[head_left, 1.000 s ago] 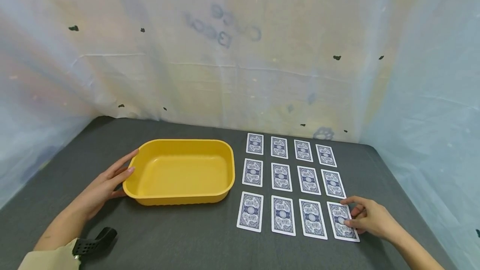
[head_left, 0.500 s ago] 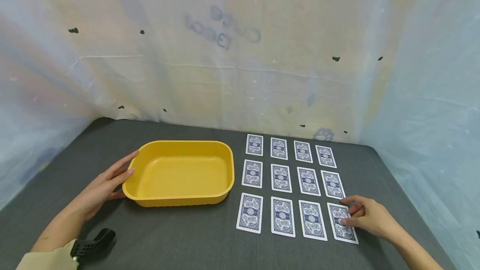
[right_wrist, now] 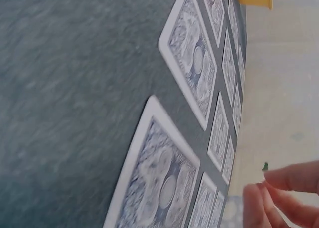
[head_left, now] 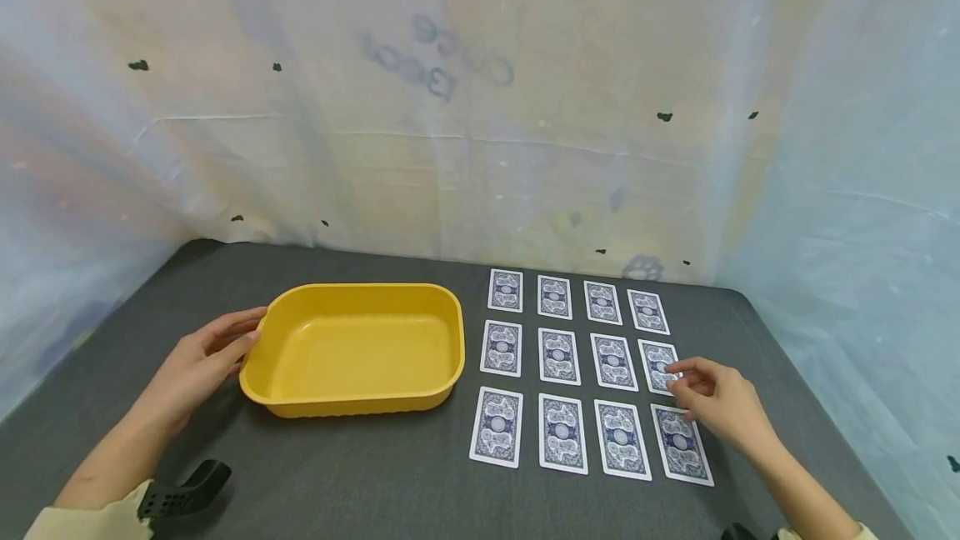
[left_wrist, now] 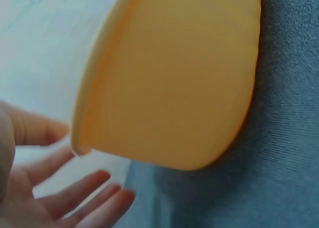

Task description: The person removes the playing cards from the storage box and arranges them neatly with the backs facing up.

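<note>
A yellow plastic tub (head_left: 367, 407) stands on the grey-covered table. My left hand (head_left: 191, 369) is at its left rim, thumb and index finger touching or very near the edge; in the left wrist view the other fingers (left_wrist: 102, 208) are spread and apart from the tub. Playing cards lie back side up in three rows to the right. My right hand (head_left: 720, 402) hovers over the rightmost column, between the front card (head_left: 682, 444) and the middle card (head_left: 656, 365). Its fingers are loosely bent, thumb close to the fingertips, and nothing shows between them in the right wrist view.
A pale sheet (head_left: 480, 173) with faint prints hangs behind and on both sides of the table (head_left: 360, 482). A black strap (head_left: 183, 494) is on the left wrist. Narrow strips of tablecloth separate the cards.
My right hand has lifted off the front right card and moved slightly back towards the middle row. That card stays lying flat. My left hand has shifted slightly at the tub's rim.
</note>
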Demonstrator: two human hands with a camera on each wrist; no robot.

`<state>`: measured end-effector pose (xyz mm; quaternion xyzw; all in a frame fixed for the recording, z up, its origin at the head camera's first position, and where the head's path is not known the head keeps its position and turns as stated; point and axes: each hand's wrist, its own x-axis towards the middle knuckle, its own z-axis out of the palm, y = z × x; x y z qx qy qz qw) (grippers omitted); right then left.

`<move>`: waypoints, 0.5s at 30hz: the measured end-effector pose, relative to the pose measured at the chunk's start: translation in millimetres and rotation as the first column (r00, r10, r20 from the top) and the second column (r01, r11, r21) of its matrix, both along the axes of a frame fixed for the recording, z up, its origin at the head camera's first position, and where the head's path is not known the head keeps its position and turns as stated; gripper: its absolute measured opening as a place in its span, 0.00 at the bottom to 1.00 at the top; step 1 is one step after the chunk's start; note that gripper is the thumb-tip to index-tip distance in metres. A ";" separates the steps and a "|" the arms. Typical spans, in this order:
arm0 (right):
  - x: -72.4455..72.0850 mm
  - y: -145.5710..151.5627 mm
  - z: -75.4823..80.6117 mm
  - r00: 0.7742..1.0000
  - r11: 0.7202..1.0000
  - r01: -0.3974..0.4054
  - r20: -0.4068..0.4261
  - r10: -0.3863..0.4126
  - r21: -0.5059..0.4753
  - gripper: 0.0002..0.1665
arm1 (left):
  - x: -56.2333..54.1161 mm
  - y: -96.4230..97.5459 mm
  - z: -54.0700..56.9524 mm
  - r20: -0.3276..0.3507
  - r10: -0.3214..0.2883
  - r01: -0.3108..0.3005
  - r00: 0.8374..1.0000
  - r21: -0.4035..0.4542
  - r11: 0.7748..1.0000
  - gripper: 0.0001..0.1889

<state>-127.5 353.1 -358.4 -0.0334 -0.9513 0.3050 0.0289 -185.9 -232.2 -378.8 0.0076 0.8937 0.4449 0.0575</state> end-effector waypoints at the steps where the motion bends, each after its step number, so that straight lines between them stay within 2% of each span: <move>1: -1.2 -2.1 0.8 1.000 1.000 0.014 -0.011 -0.014 -0.013 0.16 | 0.8 1.6 2.0 -0.028 0.030 -0.030 0.999 -0.023 0.999 0.33; 5: -6.2 -9.1 2.9 0.997 0.998 0.058 -0.050 -0.060 -0.033 0.15 | 4.8 8.0 10.8 -0.123 0.130 -0.141 0.984 -0.094 0.986 0.30; 9: -11.3 -15.9 2.9 0.993 0.995 0.087 -0.076 -0.090 -0.040 0.14 | 8.6 13.4 19.7 -0.220 0.147 -0.179 0.964 -0.136 0.974 0.26; 15: -18.1 -28.0 1.5 0.987 0.994 0.110 -0.116 -0.109 0.002 0.13 | 13.1 28.1 32.0 -0.375 0.124 -0.209 0.919 -0.195 0.958 0.20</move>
